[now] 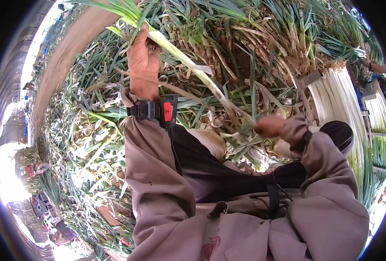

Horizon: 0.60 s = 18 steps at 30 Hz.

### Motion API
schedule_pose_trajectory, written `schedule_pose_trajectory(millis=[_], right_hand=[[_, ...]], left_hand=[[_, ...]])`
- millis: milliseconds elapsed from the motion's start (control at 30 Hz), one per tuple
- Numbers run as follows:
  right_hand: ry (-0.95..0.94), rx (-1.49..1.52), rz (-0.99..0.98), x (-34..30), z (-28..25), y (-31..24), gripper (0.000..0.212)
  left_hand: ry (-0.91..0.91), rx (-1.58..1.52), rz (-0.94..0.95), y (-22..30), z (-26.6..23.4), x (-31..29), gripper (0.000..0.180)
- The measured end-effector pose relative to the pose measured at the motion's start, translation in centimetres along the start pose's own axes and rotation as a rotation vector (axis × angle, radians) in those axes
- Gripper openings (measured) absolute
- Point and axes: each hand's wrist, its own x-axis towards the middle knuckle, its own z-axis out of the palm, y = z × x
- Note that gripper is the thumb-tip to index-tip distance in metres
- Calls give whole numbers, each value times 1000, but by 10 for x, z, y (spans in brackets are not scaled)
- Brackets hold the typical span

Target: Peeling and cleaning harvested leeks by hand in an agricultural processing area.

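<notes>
A long green onion [182,56] slants across the upper middle, its green leaves at the upper left and its pale stalk running down to the right. My left hand [143,58] is closed around it where the leaves begin. At its lower end my right hand [271,126] is closed, slightly blurred, with the fingertips partly hidden. Limp, dry outer leaves [227,111] hang along the stalk near that hand. A large heap of untrimmed green onions [240,30] with brown roots lies just beyond my hands.
Cleaned green onions [338,95] with long white stalks are stacked at my right, with another stack [377,108] farther right. Stripped leaves [88,148] cover the ground at my left. A bare dirt path [56,65] curves along the far left. Another person's arm [377,67] shows at the right edge.
</notes>
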Motion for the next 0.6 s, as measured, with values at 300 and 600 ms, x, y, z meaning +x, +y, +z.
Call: schedule_pose_trajectory(millis=[300,600], right_hand=[[1089,406,-179,0,-198,-81,41],[1148,465,-575,21,-252,-144,30]], left_hand=[[-117,99,-46,-8,39,-38,25],[-132,66,-72,-20,57,-41,35]])
